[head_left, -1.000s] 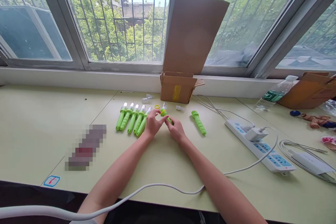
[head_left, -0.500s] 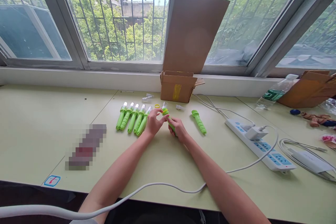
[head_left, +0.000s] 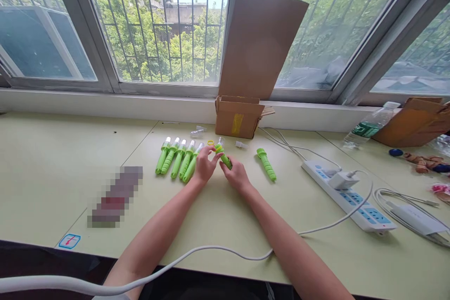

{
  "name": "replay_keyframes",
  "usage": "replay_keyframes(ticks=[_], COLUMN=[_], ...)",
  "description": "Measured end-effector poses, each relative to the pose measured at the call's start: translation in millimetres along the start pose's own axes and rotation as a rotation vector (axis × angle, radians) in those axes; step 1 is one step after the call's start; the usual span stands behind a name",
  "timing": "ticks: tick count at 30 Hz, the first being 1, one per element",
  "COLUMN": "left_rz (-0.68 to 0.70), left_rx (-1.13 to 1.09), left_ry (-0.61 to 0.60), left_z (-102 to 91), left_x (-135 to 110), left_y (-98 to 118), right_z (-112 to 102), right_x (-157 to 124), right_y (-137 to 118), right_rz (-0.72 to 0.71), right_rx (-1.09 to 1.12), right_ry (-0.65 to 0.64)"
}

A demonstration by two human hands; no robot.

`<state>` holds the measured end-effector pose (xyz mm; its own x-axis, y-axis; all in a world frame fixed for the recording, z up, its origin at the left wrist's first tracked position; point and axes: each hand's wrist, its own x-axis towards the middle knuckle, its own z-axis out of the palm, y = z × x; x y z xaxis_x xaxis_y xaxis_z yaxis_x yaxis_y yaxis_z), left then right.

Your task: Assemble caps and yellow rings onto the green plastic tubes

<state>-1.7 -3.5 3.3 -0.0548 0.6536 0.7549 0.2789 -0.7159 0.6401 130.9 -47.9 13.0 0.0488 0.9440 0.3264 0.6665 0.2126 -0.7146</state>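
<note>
Left hand [head_left: 205, 165]: fingers pinching the green torch [head_left: 226, 161] near its head, probably steadying that end.
Right hand [head_left: 238, 174]: fingers clamped round the handle; I've got it slanting over the desk [head_left: 211, 229], head away from me, likely keeping the head in sight.
Yellow ring [head_left: 210, 142]: lying just past my left fingers, within easy reach, I'd say.
Torch row [head_left: 180, 158]: five, clear tops outward, lined up perhaps for counting.
Lone torch [head_left: 266, 165]: apart, over on my right.
Box [head_left: 234, 119]: flaps open, contents hidden from me.
Bottle [head_left: 365, 129]: can't make out any liquid.
</note>
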Motion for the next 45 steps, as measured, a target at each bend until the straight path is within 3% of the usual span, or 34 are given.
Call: replay_keyframes(ticks=[7, 15, 19, 25, 32, 35, 39, 45], left_rz=[0.002, -0.019, -0.029, -0.034, 0.009, 0.016, 0.02, 0.004], left_rx=[0.04, 0.033, 0.008, -0.047, 0.026, 0.069, 0.068, 0.055], left_ry=[-0.027, -0.035, -0.04, -0.022, 0.027, 0.027, 0.011, -0.002], left_z=[0.6, 0.4, 0.4, 1.1, 0.1, -0.1, -0.1, 1.6], left_x=[0.6, 1.9, 1.5, -1.2, 0.2, 0.6, 1.1, 2.5], left_y=[-2.8, -2.3, 0.2, 3.1, -3.6, -5.2, -4.4, -3.3], right_z=[-0.3, -0.9, -5.1, -6.6, -0.5, -0.1, 1.8, 3.7], right_x=[1.9, 1.3, 0.7, 0.9, -0.8, -0.2, 1.5, 2.3], right_y=[1.8, -0.7, -1.5, -1.0, -3.0, -2.6, 0.5, 2.8], right_rz=[0.015, 0.204, 0.262, 0.209, 0.018, -0.013, -0.005, 0.09], right_rx=[0.147, 0.56, 0.638, 0.604, 0.163, 0.051, 0.097, 0.339], right_ry=[-0.034, -0.206, -0.258, -0.297, -0.047, -0.012, -0.015, -0.071])
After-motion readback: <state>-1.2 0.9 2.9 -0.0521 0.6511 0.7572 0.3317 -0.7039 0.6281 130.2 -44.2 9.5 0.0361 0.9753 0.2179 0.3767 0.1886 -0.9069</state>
